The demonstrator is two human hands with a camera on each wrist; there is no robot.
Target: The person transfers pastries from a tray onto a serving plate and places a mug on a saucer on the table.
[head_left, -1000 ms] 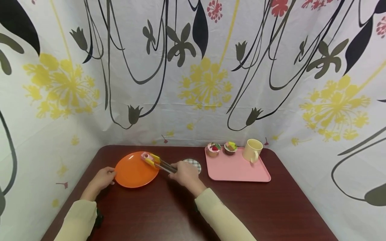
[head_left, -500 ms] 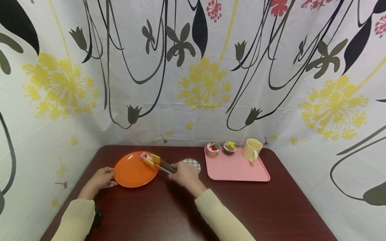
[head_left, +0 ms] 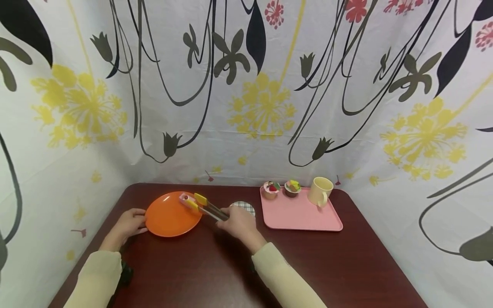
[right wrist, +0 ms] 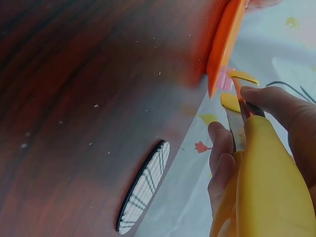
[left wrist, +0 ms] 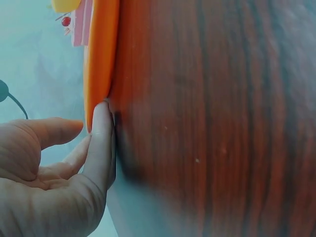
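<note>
An orange plate (head_left: 172, 216) lies at the table's left back. My left hand (head_left: 128, 224) is at its left rim: in the left wrist view a straight finger (left wrist: 100, 123) touches the rim from below, the thumb just off it. My right hand (head_left: 240, 224) grips yellow-handled tongs (head_left: 212, 210), their yellow tips spread apart. Near the plate's right edge sits a small pink piece of cake (head_left: 185, 198) with a red dot on top. One tip lies beside the cake, the other stands away from it. The right wrist view shows the handle (right wrist: 271, 182) in my hand.
A round checked coaster (head_left: 244, 207) lies behind my right hand. Further right, a pink tray (head_left: 300, 218) bears two cupcakes, one with pink topping (head_left: 271, 191) and one with yellow topping (head_left: 292, 188), plus a pale yellow mug (head_left: 320, 191). A patterned cloth hangs behind the table.
The tongs have opened, and their far tip has moved away from the piece of cake, which stays on the plate. My left hand remains at the rim.
</note>
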